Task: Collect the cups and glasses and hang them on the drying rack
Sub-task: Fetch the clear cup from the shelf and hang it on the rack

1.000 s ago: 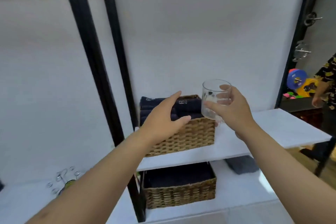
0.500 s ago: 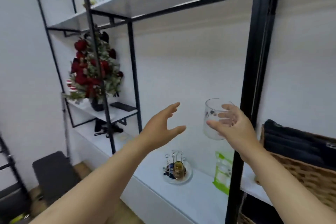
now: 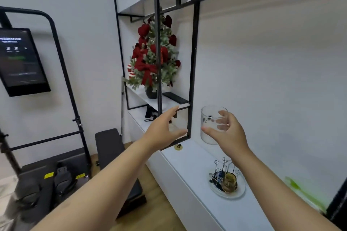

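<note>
Left hand [image 3: 163, 131] outstretched in mid-air, fingers straight and spread, holding nothing. Clear glass [image 3: 211, 124] upright, gripped by right hand [image 3: 228, 134], thumb and fingers curled round it. Drying rack [image 3: 226, 180] below on white counter [image 3: 189, 170], well apart.

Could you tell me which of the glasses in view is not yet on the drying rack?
The clear glass, held upright in the right hand. The amber glass already sits on the drying rack.

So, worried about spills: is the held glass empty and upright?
Upright and apparently empty: the glass in the right hand has its rim up; no liquid shows.
</note>
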`<act>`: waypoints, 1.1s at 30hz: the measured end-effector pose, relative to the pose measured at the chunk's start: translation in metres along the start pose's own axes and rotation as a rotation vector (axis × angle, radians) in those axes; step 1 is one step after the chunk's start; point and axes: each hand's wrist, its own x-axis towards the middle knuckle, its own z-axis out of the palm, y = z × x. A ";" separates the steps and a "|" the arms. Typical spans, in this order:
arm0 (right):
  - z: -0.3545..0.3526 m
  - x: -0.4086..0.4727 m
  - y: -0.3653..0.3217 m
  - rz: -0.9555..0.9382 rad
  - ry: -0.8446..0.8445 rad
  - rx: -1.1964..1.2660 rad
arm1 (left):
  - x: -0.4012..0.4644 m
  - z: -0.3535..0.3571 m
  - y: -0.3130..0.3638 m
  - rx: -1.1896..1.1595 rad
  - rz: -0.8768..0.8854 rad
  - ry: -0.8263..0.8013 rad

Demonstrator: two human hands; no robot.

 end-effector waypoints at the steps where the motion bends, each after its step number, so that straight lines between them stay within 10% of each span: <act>1: 0.012 0.010 0.006 0.005 -0.002 0.002 | 0.009 0.000 -0.011 -0.008 -0.004 -0.004; 15: 0.113 0.178 0.066 0.114 0.196 -0.029 | 0.220 0.034 -0.089 -0.252 0.119 -0.162; 33: 0.080 0.309 0.218 0.198 0.244 -0.064 | 0.384 0.218 -0.095 -0.308 0.024 -0.268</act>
